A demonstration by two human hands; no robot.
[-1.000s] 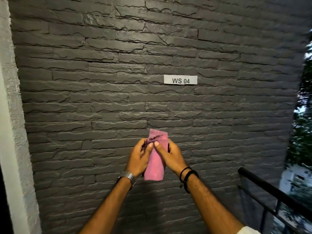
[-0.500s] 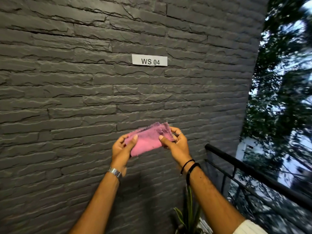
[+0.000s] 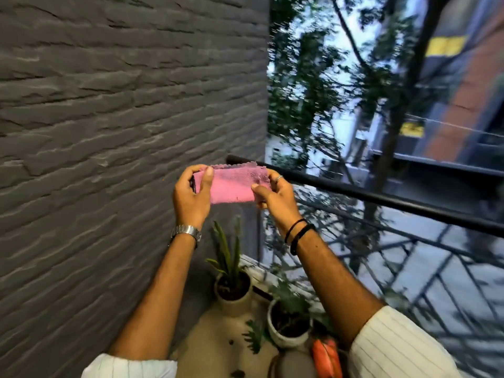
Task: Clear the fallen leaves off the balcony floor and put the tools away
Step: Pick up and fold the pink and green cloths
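While both hands hold it up at chest height in front of the grey wall, the folded pink cloth (image 3: 234,185) stretches flat between them, its frayed upper edge level with the black railing (image 3: 381,199) behind it. The left hand (image 3: 191,193) grips the cloth's left end, thumb laid over the front and fingers curled round the back; a dark edge shows beside the thumb, though what it belongs to cannot be told. The right hand (image 3: 275,196) pinches the right end between thumb and curled fingers, a ring on one finger. A silver watch (image 3: 186,232) sits on the left wrist and two black bands (image 3: 298,236) circle the right wrist, with white ribbed sleeves pushed up near the elbows. Down below the arms, on the tan balcony floor (image 3: 215,339), stand two pale pots just beside each other near the railing's foot: one with tall spiky leaves (image 3: 231,289), the other with a bushier plant (image 3: 289,321). An orange-red object (image 3: 326,357) lies close to the second pot, too blurred to identify. A few small dark specks dot the floor. The textured brick wall (image 3: 109,132) fills the left side, and beyond the railing are blurred trees and buildings.
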